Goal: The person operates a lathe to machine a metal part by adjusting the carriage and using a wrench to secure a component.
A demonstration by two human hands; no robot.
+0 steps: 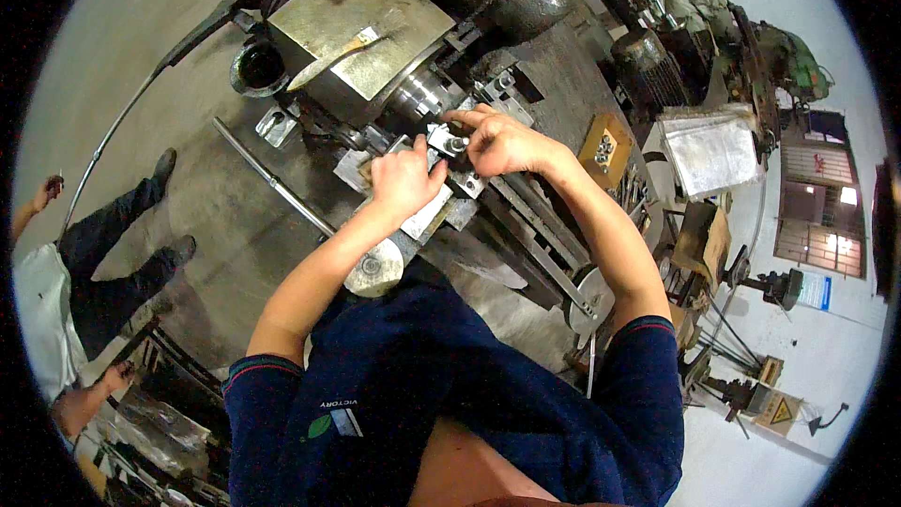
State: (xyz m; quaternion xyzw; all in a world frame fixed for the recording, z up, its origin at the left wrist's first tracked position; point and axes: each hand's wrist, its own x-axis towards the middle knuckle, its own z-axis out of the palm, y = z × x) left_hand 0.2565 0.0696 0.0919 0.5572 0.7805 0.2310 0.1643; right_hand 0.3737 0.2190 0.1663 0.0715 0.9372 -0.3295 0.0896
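Observation:
Both my hands are at the tool post [449, 143] of a metal lathe, just below its shiny round chuck [418, 94]. My left hand [404, 183] rests against the post's left side, fingers bent and thumb pointing inward; what lies under the fingers is hidden. From the right, my right hand [511, 143] reaches over the post. Its index finger stretches toward the chuck while the other fingers and thumb curl in, and anything between them is too small to make out. A brush with a wooden handle [324, 66] lies on the boxy headstock [371, 9].
A long metal lever [272, 174] sticks out left of the carriage, near a round handwheel [375, 268]. Bed rails run toward another wheel [589, 300]. A wooden box of small parts [605, 150] stands at the right. At far left is another person [52, 310].

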